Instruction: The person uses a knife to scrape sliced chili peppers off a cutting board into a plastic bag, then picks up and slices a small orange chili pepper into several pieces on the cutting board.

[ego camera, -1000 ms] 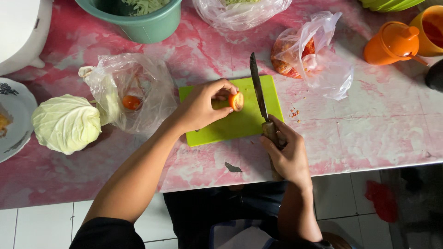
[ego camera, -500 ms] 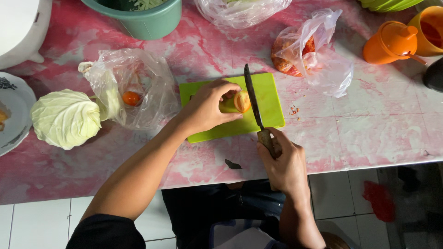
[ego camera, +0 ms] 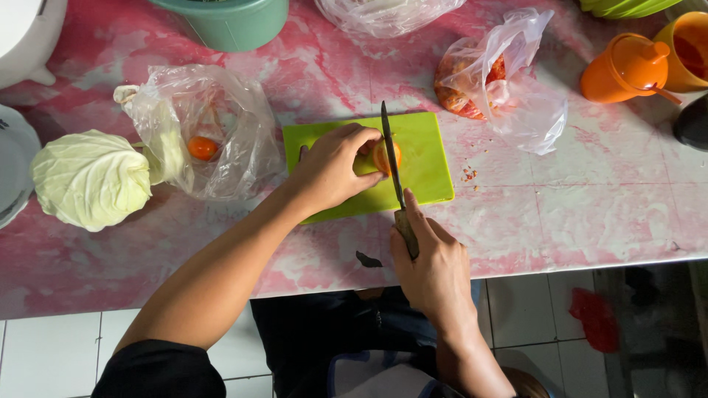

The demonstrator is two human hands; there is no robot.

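1. One orange tomato (ego camera: 385, 156) sits on the green cutting board (ego camera: 428, 158), under the left hand (ego camera: 335, 168), whose fingers grasp it.
2. One knife (ego camera: 391, 158) is clenched in the right hand (ego camera: 431, 269), its long axis pointing away from the person, blade on the tomato.
3. Left of the left hand: one plastic bag (ego camera: 214, 125), one cabbage (ego camera: 92, 179).

Bright even daylight, soft shadows, sharp focus, mild glare on plastic bags (ego camera: 221, 118)

- The board (ego camera: 424, 158) is bright green.
- The table (ego camera: 590, 214) under the board is pink with white marbling.
- Left of the board, the cabbage (ego camera: 90, 178) is pale green.
- Far right of the board, the jug (ego camera: 625, 68) is orange.
- Above the board, the bowl (ego camera: 234, 22) is green.
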